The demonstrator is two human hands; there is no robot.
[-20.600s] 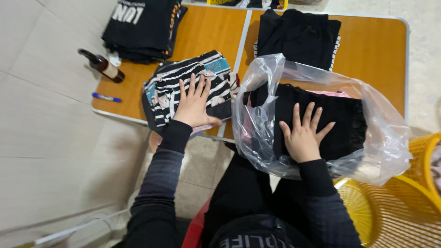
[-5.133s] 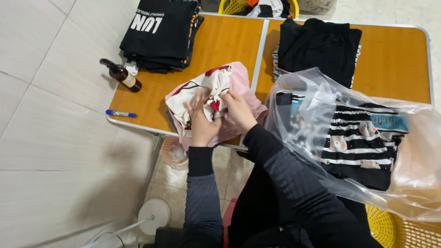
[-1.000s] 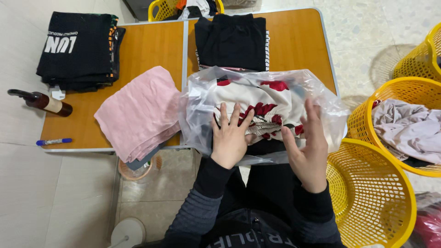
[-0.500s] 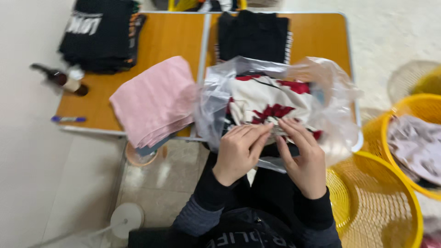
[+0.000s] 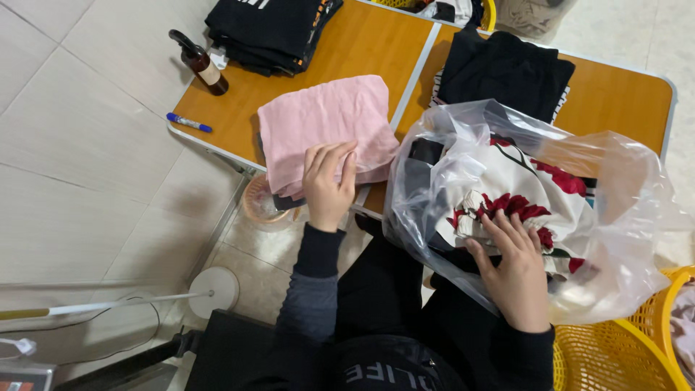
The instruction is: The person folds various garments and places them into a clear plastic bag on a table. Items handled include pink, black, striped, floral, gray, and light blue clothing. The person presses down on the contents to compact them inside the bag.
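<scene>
On the wooden table [image 5: 340,61], left hand [image 5: 327,185] flat on pink cloth [image 5: 326,119], right hand [image 5: 515,271] spread on bagged floral garment [image 5: 521,192].

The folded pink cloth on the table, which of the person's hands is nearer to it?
Left. The left hand rests on the pink cloth; the right hand is off to its side, on the clear plastic bag.

- Pink garment [image 5: 323,127], near edge of table: soft matt cloth, faintly creased.
- Bag [image 5: 615,188]: thin clear plastic, glossy, crinkled.
- Rose-print garment [image 5: 521,192] inside bag: smooth cloth.
- Table [image 5: 362,43]: wood-look top, satin sheen, pale metal rim.
- Basket [image 5: 615,358]: yellow plastic lattice.
</scene>
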